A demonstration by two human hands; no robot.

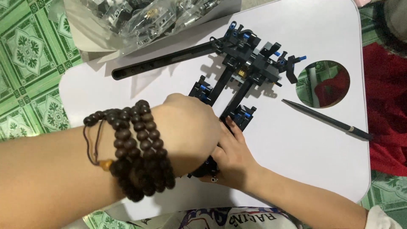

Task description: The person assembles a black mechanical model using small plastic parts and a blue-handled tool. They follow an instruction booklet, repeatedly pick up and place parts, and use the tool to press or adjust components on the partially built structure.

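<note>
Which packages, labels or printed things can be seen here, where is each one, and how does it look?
Clear plastic bags: top left, on the white table; crumpled, holding small dark parts.
Pale sheet: top edge, under the bags; flat, grey-white.
Printed cloth: bottom edge; white with dark lettering.
No screens or signs.

You're in a home, prob. sitting on the floor: green patterned floor tiles (pixel 25 55) at 9–10 o'clock, low white table (pixel 296 144) w/ cup hole, red cloth (pixel 388 110) at 3 o'clock.

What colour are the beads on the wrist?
Dark brown beads, best seen in the head view.
</note>
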